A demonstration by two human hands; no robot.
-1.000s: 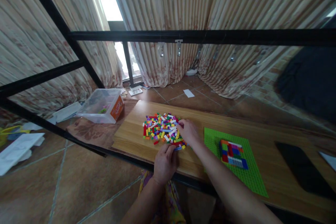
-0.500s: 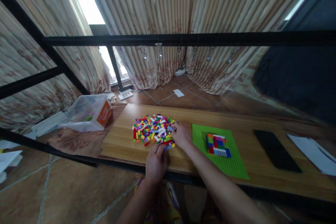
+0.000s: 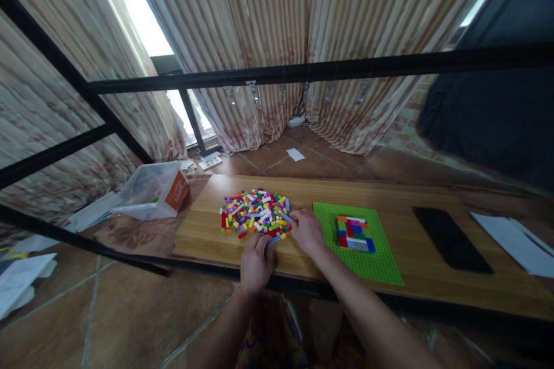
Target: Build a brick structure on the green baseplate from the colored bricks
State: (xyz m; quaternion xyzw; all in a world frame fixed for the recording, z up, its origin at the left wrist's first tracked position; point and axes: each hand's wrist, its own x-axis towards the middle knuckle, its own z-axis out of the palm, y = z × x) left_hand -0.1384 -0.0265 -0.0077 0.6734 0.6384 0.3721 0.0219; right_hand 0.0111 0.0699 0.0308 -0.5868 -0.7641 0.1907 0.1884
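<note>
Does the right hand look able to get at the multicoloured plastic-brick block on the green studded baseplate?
Probably yes: the right hand is beside the left edge of the green studded baseplate, and nothing visible stands between it and the multicoloured plastic-brick block.

Left of the studded, matt plastic baseplate [image 3: 376, 262] lie smooth plastic bricks [image 3: 253, 216]; beneath it, a smooth wood-grained desk [image 3: 201, 239]; beyond it, cloth curtains [image 3: 268, 23].
</note>
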